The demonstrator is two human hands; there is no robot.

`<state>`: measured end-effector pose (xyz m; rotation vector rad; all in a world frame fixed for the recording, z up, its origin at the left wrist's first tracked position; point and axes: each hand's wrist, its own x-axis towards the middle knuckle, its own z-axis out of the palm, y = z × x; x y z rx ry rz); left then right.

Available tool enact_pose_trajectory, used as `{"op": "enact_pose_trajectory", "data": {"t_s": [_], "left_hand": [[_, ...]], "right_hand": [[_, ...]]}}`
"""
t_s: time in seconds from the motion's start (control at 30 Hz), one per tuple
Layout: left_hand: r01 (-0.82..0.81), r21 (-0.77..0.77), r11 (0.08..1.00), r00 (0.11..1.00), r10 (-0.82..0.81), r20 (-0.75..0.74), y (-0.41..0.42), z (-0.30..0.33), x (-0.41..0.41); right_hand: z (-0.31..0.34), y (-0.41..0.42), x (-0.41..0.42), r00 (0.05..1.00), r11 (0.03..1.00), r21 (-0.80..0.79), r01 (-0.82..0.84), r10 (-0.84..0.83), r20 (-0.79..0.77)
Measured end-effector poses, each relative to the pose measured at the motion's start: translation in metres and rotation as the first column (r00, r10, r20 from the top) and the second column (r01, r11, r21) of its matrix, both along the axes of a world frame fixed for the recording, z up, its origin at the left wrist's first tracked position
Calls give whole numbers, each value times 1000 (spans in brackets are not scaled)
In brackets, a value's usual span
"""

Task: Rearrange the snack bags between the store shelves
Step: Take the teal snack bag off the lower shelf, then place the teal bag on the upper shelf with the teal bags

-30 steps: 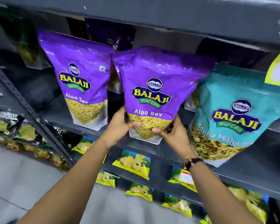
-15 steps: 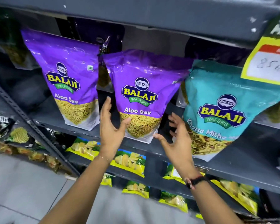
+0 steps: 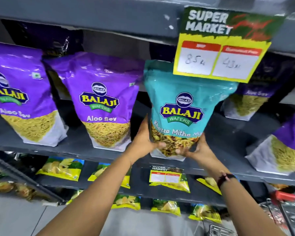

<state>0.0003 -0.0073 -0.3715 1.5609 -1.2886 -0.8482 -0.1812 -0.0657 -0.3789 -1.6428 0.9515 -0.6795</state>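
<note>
On the grey shelf (image 3: 78, 150), the teal Khatta Mitha bag (image 3: 180, 106) (standing upright) is gripped low down. It is clasped by the left hand (image 3: 144, 142) and right hand (image 3: 197, 150), fingers closed on its sides.

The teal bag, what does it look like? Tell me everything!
The teal bag is a shiny plastic pouch standing upright on the grey shelf. It says Balaji Wafers and Khatta Mitha, with a clear window low down showing a mixed snack. The left hand and right hand grip its bottom corners. A price sign covers its top right.
</note>
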Motion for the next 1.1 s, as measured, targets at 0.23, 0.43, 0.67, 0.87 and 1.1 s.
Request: {"op": "enact_pose_trajectory", "data": {"t_s": [0.23, 0.43, 0.67, 0.87, 1.1], "left_hand": [[-47, 30, 998, 999, 48, -17, 2, 3, 1], [-52, -24, 998, 999, 52, -15, 53, 22, -14], [23, -142, 990, 998, -16, 56, 122, 76, -16], [14, -307, 952, 993, 24, 120, 142, 165, -14], [-34, -588, 808, 998, -6, -66, 119, 278, -19]], "right_hand": [[-1, 7, -5, 996, 996, 24, 81, -82, 31], [17, 59, -24, 995, 996, -32, 88, -86, 48], [73, 123, -41, 999, 976, -213, 42, -43, -3], [167, 142, -43, 998, 888, -457, 39, -15, 55], [279, 126, -41, 970, 789, -600, 128, 26, 240]]}}
